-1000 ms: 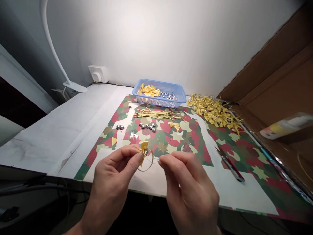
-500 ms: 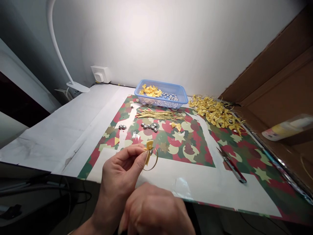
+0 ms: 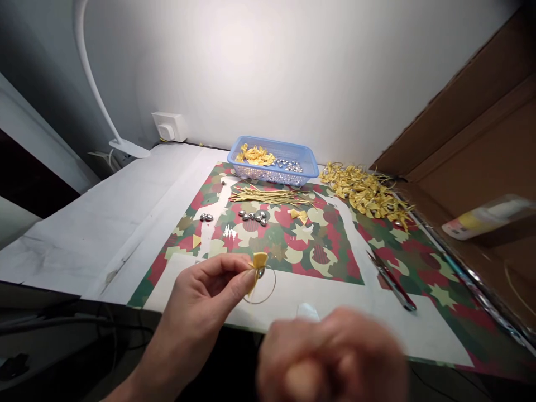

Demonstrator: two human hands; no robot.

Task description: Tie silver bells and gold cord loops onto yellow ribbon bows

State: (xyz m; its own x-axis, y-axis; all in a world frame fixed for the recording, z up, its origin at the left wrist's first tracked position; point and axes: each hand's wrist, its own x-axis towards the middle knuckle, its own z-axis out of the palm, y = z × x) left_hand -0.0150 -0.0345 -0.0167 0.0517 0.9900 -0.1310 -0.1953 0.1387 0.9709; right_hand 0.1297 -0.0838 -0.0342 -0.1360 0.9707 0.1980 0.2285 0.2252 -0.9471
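My left hand (image 3: pixel 209 296) pinches a yellow ribbon bow (image 3: pixel 260 260) between thumb and forefinger, above the near edge of the table. A shiny silver bead (image 3: pixel 261 272) sits at the bow's middle, and a thin cord loop (image 3: pixel 274 287) curves out to its right. At the bottom, close to the camera, my right hand (image 3: pixel 330 354) is smeared by motion; its fingers look curled, but whether they hold anything is hidden. Beyond the hands lie several loose silver beads (image 3: pixel 252 216), a single yellow bow (image 3: pixel 299 216) and a bundle of golden cords (image 3: pixel 268 195).
A blue basket (image 3: pixel 310 156) at the back holds yellow bows and silver beads. Right of it is a heap of yellow bows (image 3: pixel 368 192). Small snips (image 3: pixel 391 281) lie on the patterned sheet at right, near a cardboard box (image 3: pixel 473 145) and a bottle (image 3: pixel 481 218). A white lamp (image 3: pixel 94 84) stands left.
My right hand has swung right and away from my left hand. The held bow has shifted slightly down, and its cord loop shows wider. The camera view has moved a little.
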